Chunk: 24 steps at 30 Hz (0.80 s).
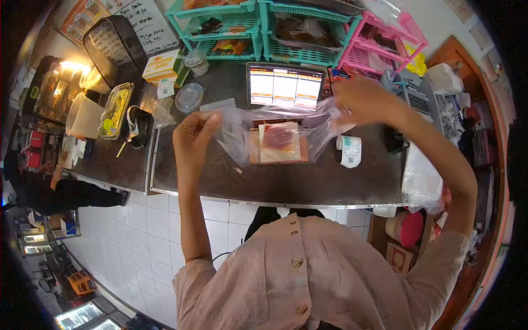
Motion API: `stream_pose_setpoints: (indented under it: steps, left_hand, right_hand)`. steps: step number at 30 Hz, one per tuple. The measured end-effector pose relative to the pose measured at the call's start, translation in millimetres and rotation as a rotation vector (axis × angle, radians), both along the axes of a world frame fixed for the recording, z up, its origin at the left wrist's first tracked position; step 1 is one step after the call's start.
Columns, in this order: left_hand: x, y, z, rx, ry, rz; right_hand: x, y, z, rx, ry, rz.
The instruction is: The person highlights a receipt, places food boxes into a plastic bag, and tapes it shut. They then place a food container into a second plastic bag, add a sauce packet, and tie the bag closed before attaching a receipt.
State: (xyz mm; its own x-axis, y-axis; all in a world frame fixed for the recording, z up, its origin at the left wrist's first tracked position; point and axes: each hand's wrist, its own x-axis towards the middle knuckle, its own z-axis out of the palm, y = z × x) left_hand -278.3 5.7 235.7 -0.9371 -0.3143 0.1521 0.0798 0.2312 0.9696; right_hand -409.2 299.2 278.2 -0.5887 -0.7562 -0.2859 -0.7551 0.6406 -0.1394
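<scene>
A clear plastic bag (234,129) is stretched between my two hands over the dark table. My left hand (195,135) pinches its left edge between thumb and fingers. On the other side my right hand (363,103) grips the bag, its fingers partly blurred. Below the bag's middle a brown box (254,147) shows, overlapped by the film at both sides. Pale square paper (296,149) lies on top of it, and on that a flat packet with reddish-orange contents (278,137). A curled printed receipt (351,151) rests to the right of the box.
Behind the bag stands a lit tablet (285,85). Teal racks (217,33) and a pink rack (374,47) line the back. Further left are a round clear lid (189,98), a yellow-white carton (162,67) and a food tray (116,110). Another person (71,192) is at far left.
</scene>
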Motion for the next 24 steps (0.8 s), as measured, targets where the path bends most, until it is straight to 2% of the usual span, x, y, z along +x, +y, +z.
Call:
stream_pose_setpoints:
  steps: [1,4,7,8,11,13,14,17,18,21,23,24]
  left_hand:
    - [1.0,1.9,2.4,-0.014,0.012,0.011]
    - [2.5,6.7,-6.8,0.152,0.073,-0.037]
    - [5.7,7.3,1.2,0.106,0.035,-0.017]
    - [6.5,8.4,2.6,0.079,0.046,-0.015]
    - [2.7,22.8,4.6,0.011,0.082,-0.084]
    - [-0.5,44.5,5.3,-0.001,0.135,-0.192]
    - [-1.4,50.9,7.6,-0.103,0.039,-0.269]
    - [-6.9,64.6,1.0,-0.087,0.041,-0.372]
    - [-7.6,65.8,3.6,-0.116,0.093,-0.37]
    - [-11.9,63.1,2.7,-0.123,0.141,-0.394]
    - [-19.4,57.9,4.9,-0.299,0.178,-0.419]
    - [-21.3,53.8,6.6,-0.386,0.197,-0.433]
  right_hand:
    - [-10.6,11.2,2.2,-0.17,-0.031,-0.019]
    - [-31.2,46.0,-54.0,-0.287,-0.242,0.108]
    - [-14.4,64.1,-59.6,-0.352,-0.111,0.304]
    - [-8.1,55.2,-33.5,-0.136,-0.17,0.145]
    - [18.5,33.8,26.0,-0.331,-0.077,0.228]
    - [25.2,12.0,10.3,-0.442,-0.067,0.241]
    - [27.2,1.5,6.7,-0.495,-0.056,0.251]
    - [27.5,-27.5,21.8,-0.357,-0.353,0.101]
    - [23.3,-28.9,11.9,-0.435,-0.303,0.091]
    - [13.7,-44.8,-24.1,-0.894,0.176,0.424]
    - [16.7,-55.9,-34.1,-0.98,0.002,0.386]
    - [16.2,-58.6,-34.6,-0.946,-0.153,0.331]
